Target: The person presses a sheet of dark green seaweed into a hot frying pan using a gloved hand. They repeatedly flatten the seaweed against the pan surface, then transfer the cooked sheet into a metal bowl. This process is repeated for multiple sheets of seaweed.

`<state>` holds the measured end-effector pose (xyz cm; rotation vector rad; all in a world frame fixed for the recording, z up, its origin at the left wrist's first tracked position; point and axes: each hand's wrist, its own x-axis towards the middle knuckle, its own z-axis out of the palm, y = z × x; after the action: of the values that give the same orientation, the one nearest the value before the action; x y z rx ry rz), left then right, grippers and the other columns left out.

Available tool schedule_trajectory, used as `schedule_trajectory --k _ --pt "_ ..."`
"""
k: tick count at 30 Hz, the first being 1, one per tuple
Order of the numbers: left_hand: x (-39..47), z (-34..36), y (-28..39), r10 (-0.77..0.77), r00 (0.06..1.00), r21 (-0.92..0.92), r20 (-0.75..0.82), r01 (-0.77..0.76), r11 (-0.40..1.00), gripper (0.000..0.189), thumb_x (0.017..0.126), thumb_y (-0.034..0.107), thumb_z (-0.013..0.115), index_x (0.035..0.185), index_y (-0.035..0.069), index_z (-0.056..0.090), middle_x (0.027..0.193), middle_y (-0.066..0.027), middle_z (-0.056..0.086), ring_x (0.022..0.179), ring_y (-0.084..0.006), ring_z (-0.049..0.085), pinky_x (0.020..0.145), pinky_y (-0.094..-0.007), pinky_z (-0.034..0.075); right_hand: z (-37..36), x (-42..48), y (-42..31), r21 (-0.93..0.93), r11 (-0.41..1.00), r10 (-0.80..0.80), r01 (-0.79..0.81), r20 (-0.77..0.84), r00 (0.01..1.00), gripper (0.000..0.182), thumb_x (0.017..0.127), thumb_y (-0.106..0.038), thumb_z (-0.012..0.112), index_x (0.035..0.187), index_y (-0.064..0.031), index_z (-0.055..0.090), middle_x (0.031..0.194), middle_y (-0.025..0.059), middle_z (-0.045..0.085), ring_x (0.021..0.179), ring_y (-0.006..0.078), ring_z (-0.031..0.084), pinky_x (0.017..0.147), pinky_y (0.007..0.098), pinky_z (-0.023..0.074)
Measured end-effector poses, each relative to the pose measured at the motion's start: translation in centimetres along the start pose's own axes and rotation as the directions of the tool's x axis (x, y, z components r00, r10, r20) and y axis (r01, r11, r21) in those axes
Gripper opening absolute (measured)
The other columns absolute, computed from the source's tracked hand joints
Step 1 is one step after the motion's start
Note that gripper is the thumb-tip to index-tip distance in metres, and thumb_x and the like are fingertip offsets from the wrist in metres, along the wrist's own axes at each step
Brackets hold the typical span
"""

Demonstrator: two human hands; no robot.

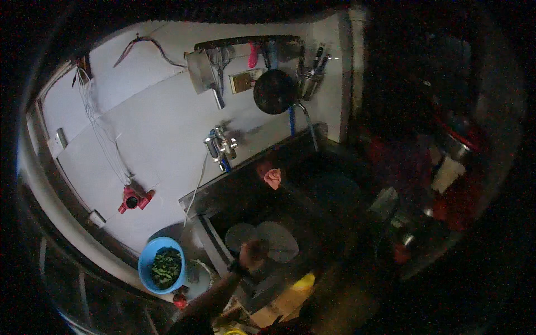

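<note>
My left hand (253,254), with a dark band at the wrist, reaches over the dark sink (209,224) from the lower left. Beside and partly behind its fingers are pale grey rounded shapes (281,242), perhaps dishes or a lid. Shadow and blur hide whether the fingers hold them. My right hand is not in view; the lower right is very dark. Farther along the sink lies a crumpled pink thing (273,179), possibly a cloth. A tan surface (276,305) with a bright yellow piece (304,282) at its end lies nearer my body.
A blue bowl (142,266) of leafy greens (166,266) stands left of the sink. On the wall are a chrome valve (220,144), a red water meter (132,202), a cleaver (200,72), scissors (218,60) and a black pan (274,92). A faucet (309,121) arches beyond.
</note>
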<state>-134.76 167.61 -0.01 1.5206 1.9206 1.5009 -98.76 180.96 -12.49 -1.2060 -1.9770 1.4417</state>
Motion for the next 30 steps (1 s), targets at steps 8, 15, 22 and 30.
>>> schedule_trajectory --k 8,15,22,30 --pt "33.4 -7.1 11.1 0.399 0.666 0.367 -0.63 -0.197 0.909 0.051 0.092 0.019 0.077 0.137 0.003 0.061 0.114 -0.0196 0.073 0.098 -0.0329 0.071 0.082 -0.04 0.057 -3.2 23.0 -17.4 -0.019 0.909 -0.415 0.416 0.015 0.91 0.025 0.094 -0.03 0.071 0.099 -0.0054 0.076 0.09 0.0138 0.073 0.081 0.0242 0.068 0.073 0.0412 0.0548" --pt "50.0 -22.9 11.8 0.341 0.563 0.509 -0.753 0.169 0.844 0.06 0.092 0.027 0.073 0.137 -0.008 0.055 0.126 -0.0311 0.066 0.111 -0.0449 0.067 0.097 -0.0501 0.054 -1.2 39.4 -33.5 -0.018 0.709 -0.704 0.705 0.012 0.71 0.025 0.095 -0.029 0.071 0.101 -0.0053 0.075 0.093 0.0137 0.073 0.084 0.0248 0.068 0.076 0.0415 0.0551" --pt "55.2 -23.6 15.8 0.272 0.624 0.655 -0.732 0.536 0.533 0.039 0.099 0.04 0.055 0.116 0.008 0.071 0.122 -0.0227 0.068 0.112 -0.0441 0.066 0.091 -0.0525 0.055 1.3 52.0 -41.5 -0.104 0.612 -0.782 0.784 0.07 0.619 0.024 0.096 -0.028 0.07 0.103 -0.0051 0.075 0.096 0.0137 0.073 0.087 0.0255 0.068 0.078 0.0418 0.0553" --pt "60.0 -25.5 12.7 0.139 0.477 0.464 -0.868 0.677 0.572 0.042 0.1 0.035 0.053 0.117 -0.002 0.063 0.119 -0.0295 0.066 0.113 -0.0474 0.064 0.091 -0.0551 0.052 3.9 57.2 -43.5 -0.143 0.572 -0.787 0.808 0.184 0.589 0.024 0.097 -0.027 0.069 0.106 -0.005 0.074 0.099 0.0136 0.072 0.09 0.0262 0.068 0.08 0.0422 0.0555"
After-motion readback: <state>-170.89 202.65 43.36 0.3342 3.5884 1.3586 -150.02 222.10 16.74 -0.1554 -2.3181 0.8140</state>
